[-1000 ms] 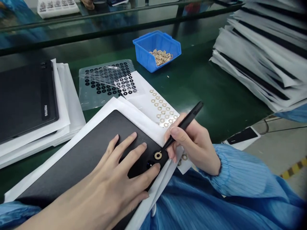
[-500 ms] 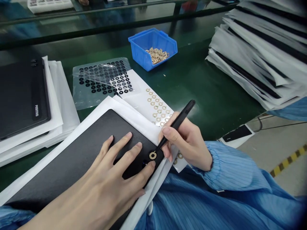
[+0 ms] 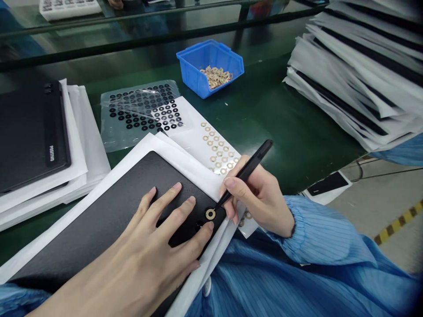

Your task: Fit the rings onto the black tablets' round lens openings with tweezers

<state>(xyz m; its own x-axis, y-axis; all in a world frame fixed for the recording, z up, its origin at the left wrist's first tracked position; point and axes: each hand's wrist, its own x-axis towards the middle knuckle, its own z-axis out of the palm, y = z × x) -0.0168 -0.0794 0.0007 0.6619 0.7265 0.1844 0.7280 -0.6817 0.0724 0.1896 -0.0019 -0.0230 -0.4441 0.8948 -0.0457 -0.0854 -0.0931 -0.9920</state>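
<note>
A dark back panel (image 3: 109, 207), like that of a tablet, lies slanted in front of me on white sheets (image 3: 132, 149). Flat on it rests my left hand (image 3: 158, 242), fingers spread, with one fingertip close to the camera rings. Black tweezers (image 3: 249, 167) are pinched in my right hand (image 3: 254, 198) like a pen. Their tip touches a small gold ring sticker (image 3: 210, 214), which sits over the upper camera ring. Just beyond my right hand lies a white sheet of gold ring stickers (image 3: 220, 152), partly under the white sheets.
A blue bin (image 3: 194, 72) holds small tan pieces. Beside it is a clear sheet of black rings (image 3: 132, 110). Panels layered with white sheets are stacked left (image 3: 79, 154) and right (image 3: 346, 79). A white tray (image 3: 69, 11) stands at the back.
The upper end of the tweezers has shifted slightly right, along with my right hand. The tip stays at the gold ring sticker, and my left hand keeps its place.
</note>
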